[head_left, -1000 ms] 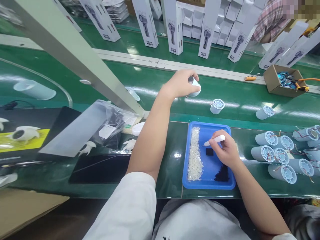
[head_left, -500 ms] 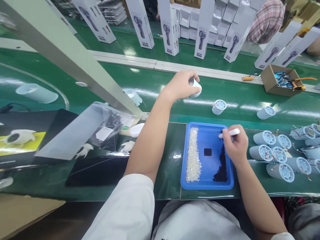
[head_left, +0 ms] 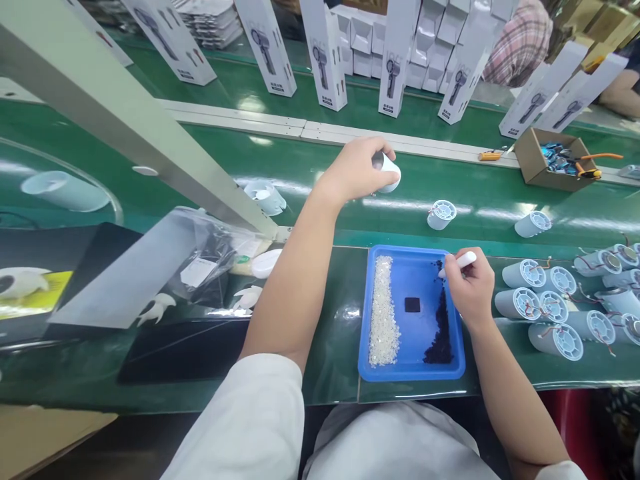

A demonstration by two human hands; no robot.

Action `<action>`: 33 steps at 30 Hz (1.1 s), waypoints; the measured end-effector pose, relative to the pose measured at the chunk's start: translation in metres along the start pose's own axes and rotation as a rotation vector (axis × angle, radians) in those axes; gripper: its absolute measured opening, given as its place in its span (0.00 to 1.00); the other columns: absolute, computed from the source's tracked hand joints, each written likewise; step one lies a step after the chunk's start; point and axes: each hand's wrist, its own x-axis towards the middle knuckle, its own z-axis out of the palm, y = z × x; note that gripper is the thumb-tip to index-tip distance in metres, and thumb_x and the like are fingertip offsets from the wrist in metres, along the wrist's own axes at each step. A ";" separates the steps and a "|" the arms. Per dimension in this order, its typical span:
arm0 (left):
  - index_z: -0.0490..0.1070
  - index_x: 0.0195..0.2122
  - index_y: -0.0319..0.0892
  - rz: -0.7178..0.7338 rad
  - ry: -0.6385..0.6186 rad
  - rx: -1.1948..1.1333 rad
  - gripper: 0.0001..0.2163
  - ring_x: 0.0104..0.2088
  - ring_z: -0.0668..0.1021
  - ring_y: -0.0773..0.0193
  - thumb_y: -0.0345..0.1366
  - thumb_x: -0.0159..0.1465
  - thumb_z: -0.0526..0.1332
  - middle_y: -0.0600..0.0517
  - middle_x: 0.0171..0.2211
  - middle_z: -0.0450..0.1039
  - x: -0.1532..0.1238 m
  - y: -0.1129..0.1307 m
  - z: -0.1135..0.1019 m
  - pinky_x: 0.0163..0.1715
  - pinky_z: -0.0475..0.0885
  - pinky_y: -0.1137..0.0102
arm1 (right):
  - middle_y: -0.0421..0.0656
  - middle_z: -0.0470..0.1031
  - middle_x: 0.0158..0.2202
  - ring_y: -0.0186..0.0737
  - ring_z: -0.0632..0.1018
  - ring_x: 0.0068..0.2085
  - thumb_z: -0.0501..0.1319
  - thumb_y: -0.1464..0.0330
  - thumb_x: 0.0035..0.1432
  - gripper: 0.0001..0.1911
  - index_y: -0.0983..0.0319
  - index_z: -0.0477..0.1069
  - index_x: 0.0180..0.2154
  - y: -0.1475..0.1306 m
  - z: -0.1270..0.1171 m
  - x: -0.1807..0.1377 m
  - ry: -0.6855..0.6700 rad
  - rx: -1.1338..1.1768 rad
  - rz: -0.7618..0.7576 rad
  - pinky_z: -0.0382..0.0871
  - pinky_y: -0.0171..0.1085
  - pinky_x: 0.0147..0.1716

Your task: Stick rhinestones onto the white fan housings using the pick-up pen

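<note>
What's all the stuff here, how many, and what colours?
tray: one, blue, front centre
clear bits: many, whitish, tray's left
dark bits: many, black, tray's right
square: one, black, tray's middle
pen-like tool: one, white, tray's upper right
held cylinder: one, pale blue, upper middle
other cylinders: over ten, pale blue, mostly right
printed boxes: about eight, white, back
cardboard box: one, brown, back right
plastic bag: one, clear, left
post: one, pale grey, left
plaid cloth: one, pinkish, back right
left hand: one, bare, gripping held cylinder
right hand: one, bare, holding pen-like tool
</note>
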 end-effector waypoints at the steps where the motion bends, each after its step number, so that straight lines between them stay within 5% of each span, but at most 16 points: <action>1: 0.69 0.36 0.43 0.003 0.001 0.004 0.10 0.43 0.70 0.58 0.33 0.52 0.63 0.51 0.36 0.66 0.000 0.000 0.000 0.43 0.67 0.64 | 0.34 0.65 0.21 0.33 0.69 0.23 0.60 0.67 0.57 0.10 0.58 0.62 0.26 -0.001 0.000 0.000 0.007 0.011 -0.001 0.62 0.35 0.25; 7: 0.69 0.38 0.42 -0.008 -0.029 0.003 0.11 0.44 0.71 0.57 0.34 0.52 0.63 0.50 0.37 0.66 0.000 0.000 0.000 0.44 0.67 0.65 | 0.33 0.64 0.20 0.31 0.66 0.21 0.60 0.68 0.56 0.10 0.59 0.61 0.25 -0.002 -0.001 0.002 0.081 0.069 -0.014 0.60 0.33 0.22; 16: 0.69 0.33 0.43 -0.012 -0.006 -0.130 0.10 0.44 0.71 0.56 0.29 0.49 0.66 0.51 0.34 0.66 0.000 0.003 0.005 0.44 0.67 0.67 | 0.34 0.66 0.20 0.33 0.69 0.22 0.60 0.67 0.58 0.10 0.58 0.60 0.27 0.000 0.000 0.001 -0.015 0.057 0.054 0.62 0.35 0.24; 21: 0.67 0.35 0.43 -0.040 0.024 -0.203 0.13 0.46 0.71 0.56 0.29 0.50 0.68 0.52 0.34 0.66 -0.003 0.008 0.007 0.46 0.67 0.66 | 0.34 0.64 0.21 0.31 0.66 0.20 0.60 0.67 0.57 0.10 0.58 0.61 0.27 -0.003 -0.002 0.001 0.031 0.146 0.011 0.61 0.34 0.21; 24: 0.64 0.38 0.43 -0.043 0.132 -0.371 0.16 0.47 0.72 0.58 0.29 0.51 0.68 0.52 0.37 0.67 -0.002 0.012 0.013 0.47 0.68 0.66 | 0.35 0.65 0.23 0.31 0.67 0.22 0.60 0.69 0.58 0.09 0.58 0.62 0.27 -0.006 -0.005 -0.002 0.017 0.227 -0.154 0.63 0.34 0.23; 26: 0.61 0.36 0.43 -0.059 0.153 -0.582 0.15 0.45 0.74 0.60 0.30 0.54 0.67 0.52 0.37 0.67 0.001 0.014 0.021 0.45 0.71 0.67 | 0.36 0.66 0.24 0.32 0.69 0.24 0.60 0.71 0.58 0.09 0.59 0.63 0.27 -0.011 -0.006 -0.005 -0.045 0.258 -0.328 0.65 0.35 0.25; 30: 0.61 0.33 0.41 -0.158 0.015 -1.006 0.10 0.39 0.77 0.62 0.37 0.61 0.63 0.50 0.34 0.70 0.006 0.021 0.040 0.39 0.75 0.68 | 0.36 0.70 0.23 0.32 0.71 0.24 0.61 0.72 0.58 0.07 0.59 0.65 0.28 -0.023 -0.005 -0.010 -0.448 0.212 -0.493 0.66 0.33 0.24; 33: 0.66 0.32 0.40 -0.237 -0.071 -1.145 0.07 0.36 0.76 0.64 0.37 0.62 0.61 0.50 0.31 0.71 0.007 0.025 0.055 0.36 0.76 0.69 | 0.39 0.74 0.27 0.36 0.75 0.28 0.61 0.70 0.60 0.04 0.58 0.68 0.32 -0.025 -0.004 -0.012 -0.422 0.225 -0.465 0.71 0.36 0.27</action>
